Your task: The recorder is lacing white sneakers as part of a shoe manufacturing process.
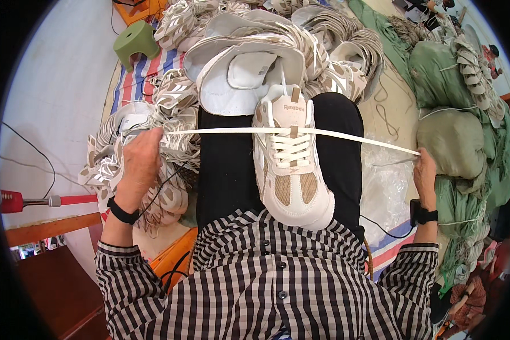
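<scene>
Lace pulled straight across the shoe between your two hands

The beige-and-white shoe (293,195) sits on your lap between your black trouser legs (226,170), its toe toward your checked shirt (232,277) and its heel away from you. The white lace (226,131) crosses the upper end of the shoe's criss-crossed lacing and stretches out on both sides. Your left hand (141,161), well to the left of the shoe, is closed around the lace. Your right hand (425,170), well to the shoe's right, has its fingers pinched together on the lace, and a short tail dangles just beside them. Just beyond the shoe's heel stand nested shoe uppers (209,85); more shoe parts (175,195) are heaped left of it, near your left hand. A green stool (137,42) stands farther off, beyond and left of the shoe. Right of the shoe lie clear plastic (382,190) and, farther out, green sacks (450,141).
</scene>
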{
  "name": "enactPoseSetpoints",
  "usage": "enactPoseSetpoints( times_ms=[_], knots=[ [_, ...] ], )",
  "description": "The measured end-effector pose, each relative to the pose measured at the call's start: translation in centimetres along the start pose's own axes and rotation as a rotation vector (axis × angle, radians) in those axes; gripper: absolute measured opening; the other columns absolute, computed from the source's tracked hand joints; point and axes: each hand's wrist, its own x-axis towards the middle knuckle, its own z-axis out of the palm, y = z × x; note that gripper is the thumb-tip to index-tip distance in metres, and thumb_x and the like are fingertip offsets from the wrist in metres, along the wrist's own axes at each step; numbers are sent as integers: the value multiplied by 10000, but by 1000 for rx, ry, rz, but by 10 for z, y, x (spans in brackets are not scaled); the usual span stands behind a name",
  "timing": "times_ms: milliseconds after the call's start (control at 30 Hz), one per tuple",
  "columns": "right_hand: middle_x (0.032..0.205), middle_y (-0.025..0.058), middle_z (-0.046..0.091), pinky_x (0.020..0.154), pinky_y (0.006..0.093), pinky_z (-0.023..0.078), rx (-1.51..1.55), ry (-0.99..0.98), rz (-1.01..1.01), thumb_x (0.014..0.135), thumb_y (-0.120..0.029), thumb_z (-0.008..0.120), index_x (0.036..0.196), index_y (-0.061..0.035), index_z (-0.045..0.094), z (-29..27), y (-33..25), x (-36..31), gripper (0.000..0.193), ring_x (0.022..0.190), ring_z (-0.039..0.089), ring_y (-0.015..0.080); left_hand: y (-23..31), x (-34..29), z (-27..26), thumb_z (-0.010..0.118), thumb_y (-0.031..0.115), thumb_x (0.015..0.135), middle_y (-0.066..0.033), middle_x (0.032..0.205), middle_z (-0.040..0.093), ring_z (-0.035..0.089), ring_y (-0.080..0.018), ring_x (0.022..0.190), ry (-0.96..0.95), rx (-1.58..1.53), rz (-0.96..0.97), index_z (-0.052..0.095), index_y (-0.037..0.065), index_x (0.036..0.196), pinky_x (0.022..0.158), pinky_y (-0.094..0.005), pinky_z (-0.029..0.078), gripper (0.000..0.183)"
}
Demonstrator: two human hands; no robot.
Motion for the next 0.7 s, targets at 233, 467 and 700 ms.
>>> enactPoseSetpoints(
  times_ms=[233,467,700],
  knots=[
    [846,294,589,692,498,434,-60,102,81,925,-82,441,1008,-24,581,3,90,-30,173,813,565,481,-84,-51,19,538,-28,812,-166,754,616,629,-362,675,-36,156,-190,551,79,1022,577,-451,473,235],
    [823,287,590,685,486,439,34,113,267,885,-59,461,1010,-25,587,10,165,-60,180,792,575,461,-171,-105,25,498,77,920,-209,748,625,623,-417,687,-40,234,-475,570,63,1063,599,-509,467,160],
    [780,223,599,640,414,451,-55,213,251,858,-41,458,997,-30,602,-3,180,-77,201,682,565,375,-190,-122,27,485,46,910,-240,784,614,603,-441,740,52,200,-442,563,36,1032,629,-507,463,146]
  ],
)
